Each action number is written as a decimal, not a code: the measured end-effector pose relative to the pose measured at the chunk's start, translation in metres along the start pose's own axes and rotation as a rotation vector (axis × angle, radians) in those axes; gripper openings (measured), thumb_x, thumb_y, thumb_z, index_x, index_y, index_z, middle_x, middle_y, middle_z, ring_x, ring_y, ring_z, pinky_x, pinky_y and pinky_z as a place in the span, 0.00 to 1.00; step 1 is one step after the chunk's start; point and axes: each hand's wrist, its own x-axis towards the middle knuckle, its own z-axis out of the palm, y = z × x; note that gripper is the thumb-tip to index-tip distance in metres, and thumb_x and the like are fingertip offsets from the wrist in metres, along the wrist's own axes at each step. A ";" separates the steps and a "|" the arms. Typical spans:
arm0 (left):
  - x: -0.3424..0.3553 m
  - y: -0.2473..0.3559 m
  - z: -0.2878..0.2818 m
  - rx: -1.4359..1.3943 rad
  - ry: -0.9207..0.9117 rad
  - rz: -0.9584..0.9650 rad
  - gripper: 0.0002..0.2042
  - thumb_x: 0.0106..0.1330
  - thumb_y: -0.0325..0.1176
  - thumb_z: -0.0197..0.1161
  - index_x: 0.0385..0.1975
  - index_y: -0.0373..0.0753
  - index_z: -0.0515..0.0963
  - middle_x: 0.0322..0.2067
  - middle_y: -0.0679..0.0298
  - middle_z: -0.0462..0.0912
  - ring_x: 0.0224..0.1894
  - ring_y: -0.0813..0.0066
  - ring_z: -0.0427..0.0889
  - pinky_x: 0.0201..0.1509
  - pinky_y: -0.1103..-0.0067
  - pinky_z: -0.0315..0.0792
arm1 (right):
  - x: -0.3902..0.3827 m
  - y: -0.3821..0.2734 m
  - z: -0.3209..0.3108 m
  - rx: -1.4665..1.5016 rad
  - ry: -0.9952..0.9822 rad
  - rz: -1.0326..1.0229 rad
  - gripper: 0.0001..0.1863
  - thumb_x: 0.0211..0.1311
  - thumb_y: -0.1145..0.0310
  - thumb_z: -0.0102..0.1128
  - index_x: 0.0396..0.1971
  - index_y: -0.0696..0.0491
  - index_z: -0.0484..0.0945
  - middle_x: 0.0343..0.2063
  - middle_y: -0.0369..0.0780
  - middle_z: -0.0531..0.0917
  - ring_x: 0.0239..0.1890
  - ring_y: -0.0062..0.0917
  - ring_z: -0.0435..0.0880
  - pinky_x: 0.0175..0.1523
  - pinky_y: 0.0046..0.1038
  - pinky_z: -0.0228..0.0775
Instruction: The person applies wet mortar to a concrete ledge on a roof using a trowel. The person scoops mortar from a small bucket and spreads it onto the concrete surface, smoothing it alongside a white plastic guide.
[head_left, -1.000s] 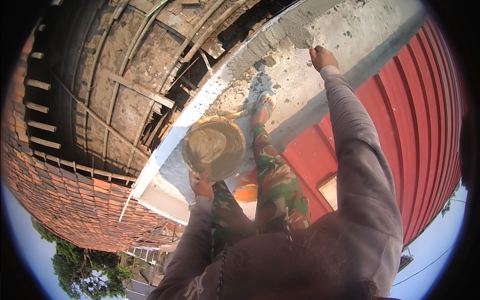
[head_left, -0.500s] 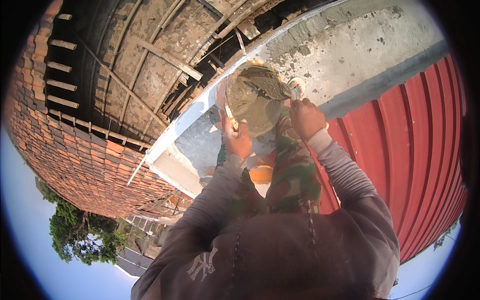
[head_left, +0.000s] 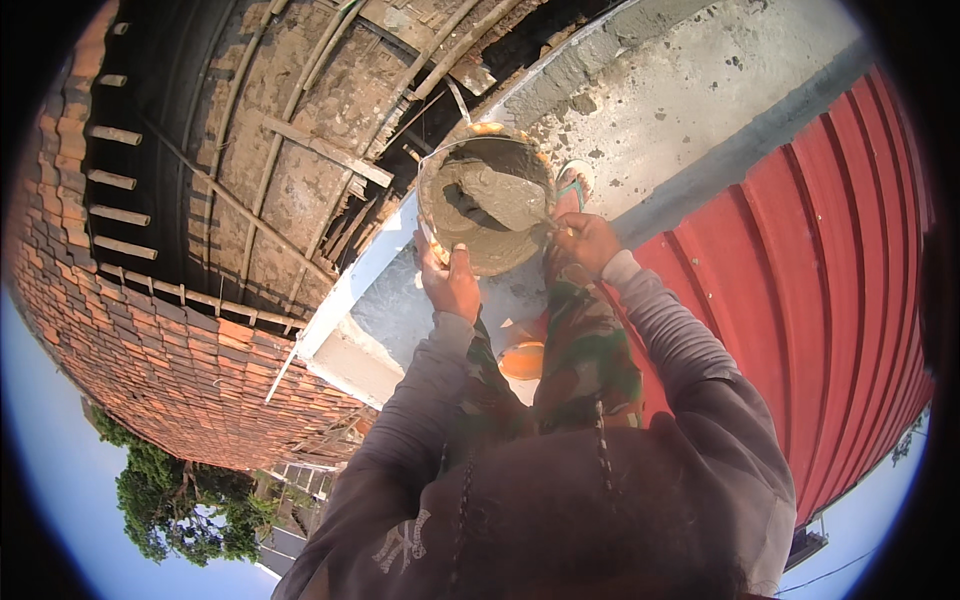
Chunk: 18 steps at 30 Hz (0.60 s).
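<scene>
A round bucket (head_left: 427,190) of wet grey mortar (head_left: 468,252) is in front of me, near the top middle of the head view. My left hand (head_left: 452,284) grips its near left rim, thumb over the edge. In my right hand (head_left: 588,243), at the bucket's right side, is the handle of a trowel. Its mortar-coated blade (head_left: 508,196) lies inside the bucket, against the mortar. The fingers of the right hand are wrapped round the handle and mostly cover it.
My sandalled foot (head_left: 574,183) stands right of the bucket on a mortar-spattered concrete ledge (head_left: 690,95). Red corrugated roofing (head_left: 790,270) slopes away on the right. Left lie an opened roof with bamboo poles (head_left: 270,165) and clay tiles (head_left: 190,370). An orange container (head_left: 521,360) sits between my legs.
The trowel has moved left and deeper into the bucket, its blade now over the middle of the mortar. My right hand has come closer to the rim; the left keeps its hold.
</scene>
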 end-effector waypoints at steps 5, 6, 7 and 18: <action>-0.006 -0.010 -0.014 -0.233 0.026 -0.082 0.30 0.72 0.20 0.54 0.74 0.40 0.59 0.61 0.55 0.74 0.59 0.60 0.79 0.54 0.63 0.86 | 0.007 0.018 0.004 0.591 0.301 -0.039 0.15 0.70 0.65 0.61 0.49 0.58 0.85 0.31 0.38 0.85 0.33 0.20 0.81 0.41 0.30 0.76; -0.009 -0.015 -0.016 -0.229 0.043 -0.111 0.31 0.72 0.20 0.54 0.75 0.40 0.58 0.62 0.55 0.74 0.60 0.60 0.79 0.54 0.62 0.85 | 0.020 0.026 0.006 0.565 0.414 -0.016 0.16 0.70 0.65 0.61 0.50 0.58 0.84 0.33 0.40 0.86 0.34 0.23 0.83 0.44 0.30 0.77; -0.014 -0.019 -0.020 -0.220 0.069 -0.139 0.31 0.71 0.20 0.54 0.75 0.40 0.58 0.62 0.55 0.73 0.60 0.59 0.79 0.54 0.62 0.85 | 0.043 0.036 0.006 0.544 0.517 0.008 0.17 0.69 0.64 0.62 0.51 0.59 0.84 0.34 0.42 0.87 0.36 0.26 0.85 0.46 0.31 0.78; -0.043 -0.058 -0.070 -0.094 0.111 -0.187 0.32 0.70 0.22 0.57 0.76 0.40 0.59 0.64 0.53 0.74 0.59 0.58 0.80 0.52 0.67 0.83 | 0.135 0.043 -0.106 -0.016 0.842 0.238 0.26 0.68 0.53 0.57 0.56 0.56 0.83 0.50 0.56 0.86 0.55 0.50 0.85 0.62 0.45 0.76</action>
